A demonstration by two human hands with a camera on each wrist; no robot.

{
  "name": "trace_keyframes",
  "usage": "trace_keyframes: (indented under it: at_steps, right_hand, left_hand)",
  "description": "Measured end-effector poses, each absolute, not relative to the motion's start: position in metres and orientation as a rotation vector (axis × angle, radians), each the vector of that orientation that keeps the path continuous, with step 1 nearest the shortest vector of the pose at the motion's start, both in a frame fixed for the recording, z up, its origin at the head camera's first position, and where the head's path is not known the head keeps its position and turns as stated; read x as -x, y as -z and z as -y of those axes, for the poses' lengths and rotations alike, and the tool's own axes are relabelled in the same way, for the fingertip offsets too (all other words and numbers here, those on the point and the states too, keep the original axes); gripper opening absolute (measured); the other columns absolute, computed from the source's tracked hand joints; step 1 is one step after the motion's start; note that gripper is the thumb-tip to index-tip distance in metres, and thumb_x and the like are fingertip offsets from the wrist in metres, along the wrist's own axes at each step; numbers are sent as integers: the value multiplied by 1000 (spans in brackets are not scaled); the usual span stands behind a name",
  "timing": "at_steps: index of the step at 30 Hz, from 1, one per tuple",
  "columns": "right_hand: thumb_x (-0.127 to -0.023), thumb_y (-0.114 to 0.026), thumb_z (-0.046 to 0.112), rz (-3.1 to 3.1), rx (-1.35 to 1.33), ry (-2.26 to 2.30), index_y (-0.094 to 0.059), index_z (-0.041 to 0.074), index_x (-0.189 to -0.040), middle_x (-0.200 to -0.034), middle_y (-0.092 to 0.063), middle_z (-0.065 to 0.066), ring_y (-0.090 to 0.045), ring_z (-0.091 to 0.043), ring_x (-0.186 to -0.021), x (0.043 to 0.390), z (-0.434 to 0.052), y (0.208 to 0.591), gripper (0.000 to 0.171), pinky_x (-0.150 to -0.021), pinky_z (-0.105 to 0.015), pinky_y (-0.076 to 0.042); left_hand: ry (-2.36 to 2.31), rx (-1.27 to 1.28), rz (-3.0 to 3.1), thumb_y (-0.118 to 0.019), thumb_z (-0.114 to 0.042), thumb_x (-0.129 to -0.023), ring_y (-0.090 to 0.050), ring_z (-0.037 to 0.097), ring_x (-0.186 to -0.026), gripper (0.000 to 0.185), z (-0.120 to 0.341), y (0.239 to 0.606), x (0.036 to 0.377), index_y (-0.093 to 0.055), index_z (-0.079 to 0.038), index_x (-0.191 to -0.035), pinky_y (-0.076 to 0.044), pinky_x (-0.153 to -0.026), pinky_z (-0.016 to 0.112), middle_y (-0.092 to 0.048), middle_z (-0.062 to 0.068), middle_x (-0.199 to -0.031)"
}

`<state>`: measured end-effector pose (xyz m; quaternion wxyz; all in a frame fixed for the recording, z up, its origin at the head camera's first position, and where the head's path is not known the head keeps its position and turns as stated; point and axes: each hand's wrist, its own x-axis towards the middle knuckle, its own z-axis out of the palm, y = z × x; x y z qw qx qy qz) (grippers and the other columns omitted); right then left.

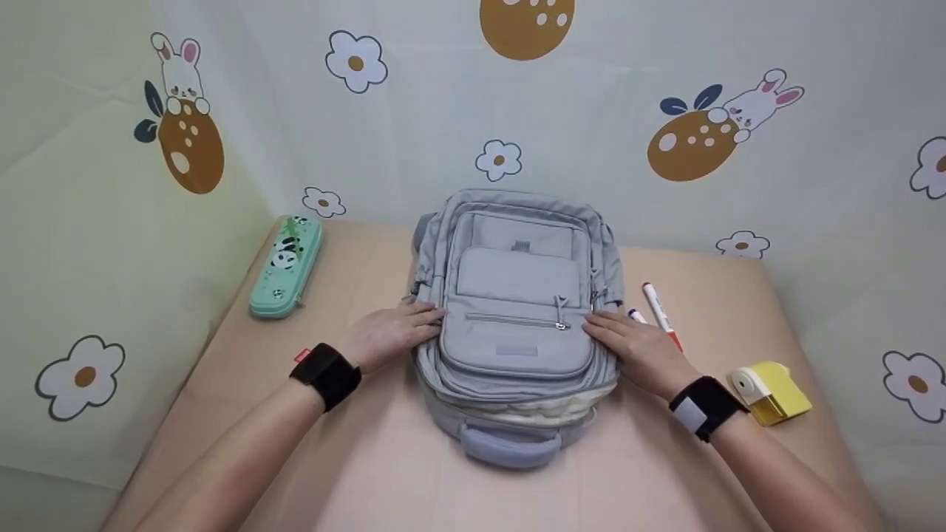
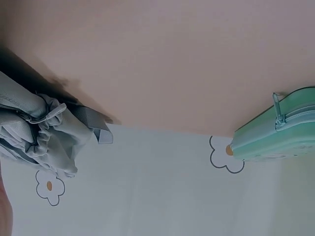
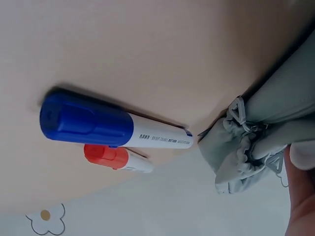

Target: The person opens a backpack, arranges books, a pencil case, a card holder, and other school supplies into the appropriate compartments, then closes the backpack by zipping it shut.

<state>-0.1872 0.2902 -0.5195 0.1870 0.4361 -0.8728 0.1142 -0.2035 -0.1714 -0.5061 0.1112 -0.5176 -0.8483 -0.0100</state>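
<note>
On a beige tabletop [image 1: 362,266], a grey backpack [image 1: 517,277] lies at the centre.
Left to right: a mint-green panda pencil case [image 1: 287,267]; the left hand [image 1: 392,334], fingers extended, resting against the backpack's left edge; the backpack, front pocket upward, carry handle [image 1: 511,446] toward the person; the right hand [image 1: 644,352], well apart from the left, fingers extended on the right edge; a blue-capped marker [image 3: 88,120]; a red-capped marker [image 3: 107,156]; a yellow-and-white pencil sharpener [image 1: 774,391].

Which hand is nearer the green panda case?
Left. The left hand touches the side of the backpack facing the green panda case; the right hand touches the opposite side.
</note>
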Motion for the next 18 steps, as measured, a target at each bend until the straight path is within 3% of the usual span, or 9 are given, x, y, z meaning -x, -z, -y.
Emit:
trace_keyframes:
  at_steps: [5, 10, 18]
  right_hand:
    - [-82, -68, -9, 2600, -1243, -346, -57, 3, -144, -146, -56, -17, -52, -37, -135, 183, -295, 517, 63, -104, -57, -45]
    - [-93, -60, -3, 2663, -1231, -411, -55, 5, -146, -150, -52, -15, -47, -37, -139, 183, -298, 520, 55, -106, -59, -42]
    - [-101, -56, 17, 2708, -1168, -581, -55, 5, -146, -154, -48, -13, -43, -36, -142, 179, -300, 521, 47, -111, -58, -36]
  left_hand:
    - [14, 1537, 2484, -59, 0, -94, -54, 34, -132, 35, 173, 510, 205, -69, -3, -127, -46, -106, 43, -59, 16, -142]
    - [42, 1518, 2546, -59, 1, -95, -52, 33, -135, 37, 175, 512, 203, -68, -3, -131, -44, -109, 43, -57, 15, -146]
    - [449, 1399, 2677, -56, -17, -99, -49, 33, -138, 35, 176, 516, 202, -69, -3, -129, -38, -113, 48, -55, 16, -148]
